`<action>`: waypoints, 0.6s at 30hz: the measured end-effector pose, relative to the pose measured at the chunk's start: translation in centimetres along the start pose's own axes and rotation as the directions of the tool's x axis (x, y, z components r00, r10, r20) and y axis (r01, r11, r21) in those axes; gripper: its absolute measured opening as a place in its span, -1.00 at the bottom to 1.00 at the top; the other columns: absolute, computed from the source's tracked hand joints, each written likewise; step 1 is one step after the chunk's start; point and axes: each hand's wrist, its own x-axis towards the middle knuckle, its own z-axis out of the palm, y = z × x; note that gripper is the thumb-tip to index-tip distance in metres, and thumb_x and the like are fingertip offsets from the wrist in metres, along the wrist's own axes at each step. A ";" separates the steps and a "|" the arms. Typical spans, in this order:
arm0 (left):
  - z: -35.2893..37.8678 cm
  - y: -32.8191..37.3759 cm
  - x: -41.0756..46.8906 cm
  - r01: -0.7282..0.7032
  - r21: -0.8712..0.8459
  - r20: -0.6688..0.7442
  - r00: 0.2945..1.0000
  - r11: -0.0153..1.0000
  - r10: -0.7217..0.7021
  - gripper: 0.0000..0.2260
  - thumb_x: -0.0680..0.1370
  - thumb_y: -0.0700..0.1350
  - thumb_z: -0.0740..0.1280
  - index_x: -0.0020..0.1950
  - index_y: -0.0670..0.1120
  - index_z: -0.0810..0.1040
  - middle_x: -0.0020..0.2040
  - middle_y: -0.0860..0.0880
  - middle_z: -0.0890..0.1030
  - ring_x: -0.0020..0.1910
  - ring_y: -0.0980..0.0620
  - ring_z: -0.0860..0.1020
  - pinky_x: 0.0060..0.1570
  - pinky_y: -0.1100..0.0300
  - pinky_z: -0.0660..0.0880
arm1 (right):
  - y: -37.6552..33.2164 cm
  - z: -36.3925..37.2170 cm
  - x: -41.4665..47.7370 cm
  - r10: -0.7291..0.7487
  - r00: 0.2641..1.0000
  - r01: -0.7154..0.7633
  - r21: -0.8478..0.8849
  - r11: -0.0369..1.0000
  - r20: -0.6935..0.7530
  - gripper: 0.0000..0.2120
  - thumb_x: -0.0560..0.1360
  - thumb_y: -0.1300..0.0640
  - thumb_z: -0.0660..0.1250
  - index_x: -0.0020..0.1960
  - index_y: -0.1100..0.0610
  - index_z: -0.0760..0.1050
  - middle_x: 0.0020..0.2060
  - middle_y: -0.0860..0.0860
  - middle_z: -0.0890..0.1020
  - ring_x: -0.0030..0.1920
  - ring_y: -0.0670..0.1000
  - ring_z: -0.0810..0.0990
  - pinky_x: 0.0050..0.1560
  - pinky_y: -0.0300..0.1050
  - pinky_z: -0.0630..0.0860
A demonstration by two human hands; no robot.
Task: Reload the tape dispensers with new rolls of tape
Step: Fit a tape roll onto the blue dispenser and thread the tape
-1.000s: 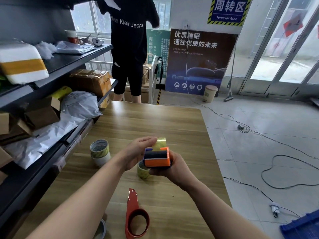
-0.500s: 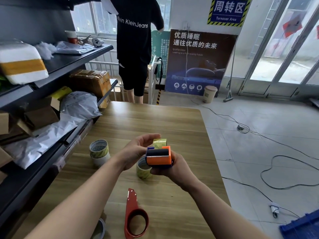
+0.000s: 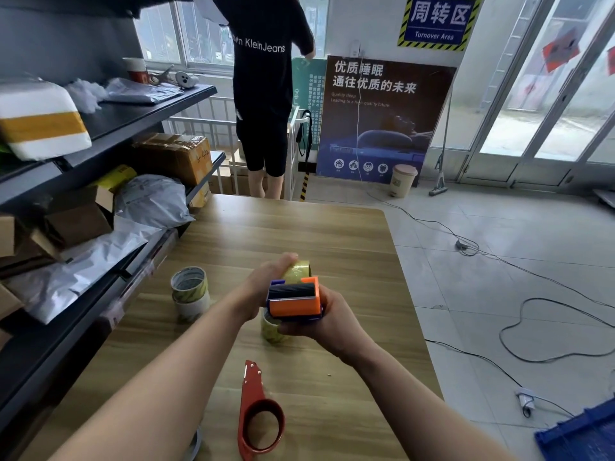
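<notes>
Above the wooden table [image 3: 332, 241], my right hand [image 3: 327, 322] grips an orange and dark blue tape dispenser [image 3: 294, 299]. My left hand [image 3: 266, 282] holds a yellowish clear tape roll [image 3: 299, 270] at the dispenser's far end, thumb on top. Another clear roll [image 3: 271, 331] stands on the table right under the dispenser, partly hidden by my right fingers. Two stacked rolls [image 3: 190, 292] stand to the left. A red tape dispenser [image 3: 258, 415] with no roll in it lies flat near the front.
Dark shelving [image 3: 109, 121] with parcels, boxes and mailer bags runs along the table's left side. A person in black [image 3: 266, 94] stands beyond the table's far end. Cables [image 3: 545, 331] trail over the tiled floor at right, and a blue crate [image 3: 580, 434] sits bottom right.
Both hands have stayed at the same spot over the table, with the dispenser tilted slightly. The person in black has stepped a little to the right.
</notes>
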 end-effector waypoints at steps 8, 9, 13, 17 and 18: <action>-1.8 0.0 -0.9 -0.075 -0.127 0.231 0.967 0.989 0.103 -0.53 0.38 0.02 0.36 0.29 0.05 0.43 0.24 -0.13 0.50 0.22 -0.13 0.50 0.18 -0.01 0.47 | -0.5 -0.3 -0.4 -0.005 1.000 0.005 0.027 1.000 -0.010 -0.54 0.28 0.38 0.54 0.13 0.10 0.58 0.00 0.07 0.70 0.03 0.04 0.68 0.09 -0.01 0.61; -2.0 -0.1 -0.8 -0.094 -0.146 0.212 0.969 0.985 0.124 -0.51 0.35 -0.02 0.37 0.28 0.04 0.44 0.23 -0.14 0.50 0.19 -0.13 0.51 0.14 0.00 0.48 | -0.5 -0.3 -0.5 -0.005 1.000 0.005 0.025 1.000 -0.008 -0.53 0.28 0.38 0.54 0.13 0.09 0.58 0.00 0.07 0.70 0.03 0.03 0.68 0.09 0.00 0.62; -1.1 0.2 -1.0 -0.133 0.012 0.084 0.988 0.991 0.131 -0.63 0.44 0.11 0.35 0.19 -0.01 0.52 0.12 -0.14 0.58 0.11 -0.12 0.55 0.14 -0.02 0.49 | -0.5 0.0 -0.5 0.002 1.000 -0.002 0.036 0.999 -0.012 -0.53 0.28 0.40 0.54 0.12 0.09 0.58 -0.02 0.07 0.71 0.01 0.03 0.69 0.07 -0.04 0.62; -0.4 0.3 -0.9 -0.026 0.007 -0.054 0.998 1.000 0.027 -0.64 0.54 0.20 0.19 -0.10 -0.08 0.54 -0.06 -0.17 0.60 -0.13 -0.09 0.56 -0.01 0.04 0.47 | -1.0 0.3 -0.4 -0.011 1.000 0.011 0.004 1.000 0.010 -0.53 0.29 0.37 0.54 0.12 0.05 0.56 0.00 0.04 0.70 0.04 0.01 0.67 0.11 -0.03 0.61; -0.3 0.5 -1.0 0.002 0.004 -0.068 0.998 1.000 -0.002 -0.63 0.56 0.20 0.17 -0.12 -0.09 0.53 -0.08 -0.16 0.60 -0.16 -0.07 0.55 -0.04 0.06 0.47 | -1.1 0.3 -0.4 -0.009 1.000 0.009 0.004 1.000 0.014 -0.53 0.29 0.37 0.54 0.12 0.05 0.56 0.00 0.04 0.70 0.05 0.01 0.67 0.12 -0.03 0.60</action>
